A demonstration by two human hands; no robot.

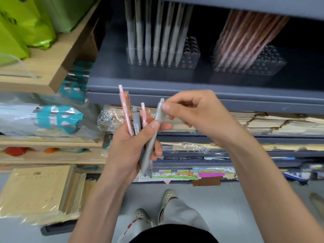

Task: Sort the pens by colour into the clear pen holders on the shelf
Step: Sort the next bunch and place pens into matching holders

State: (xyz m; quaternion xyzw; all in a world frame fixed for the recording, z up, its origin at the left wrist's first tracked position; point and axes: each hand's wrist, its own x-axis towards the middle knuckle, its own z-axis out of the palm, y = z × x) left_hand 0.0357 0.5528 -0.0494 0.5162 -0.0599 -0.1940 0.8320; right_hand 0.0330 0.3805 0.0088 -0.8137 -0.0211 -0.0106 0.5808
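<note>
My left hand (pixel 129 148) grips a small bunch of pens in front of the shelf: two pink pens (pixel 124 109) and a short grey one stand up from my fist. A long grey pen (pixel 152 137) leans out of the bunch, and my right hand (pixel 194 113) pinches its top end between thumb and fingers. On the grey shelf (pixel 157 79) above stand two clear pen holders: the left holder (pixel 190 55) carries a row of grey pens (pixel 154 35), the right holder (pixel 266 65) a leaning bundle of pink-brown pens (pixel 245 37).
Green bags (pixel 26 23) lie on a wooden shelf at the upper left. Wrapped teal packets (pixel 59 118) sit to the left, stacked paper goods (pixel 263 121) fill the lower shelves, and beige envelopes (pixel 38 193) lie by the floor. My feet stand below.
</note>
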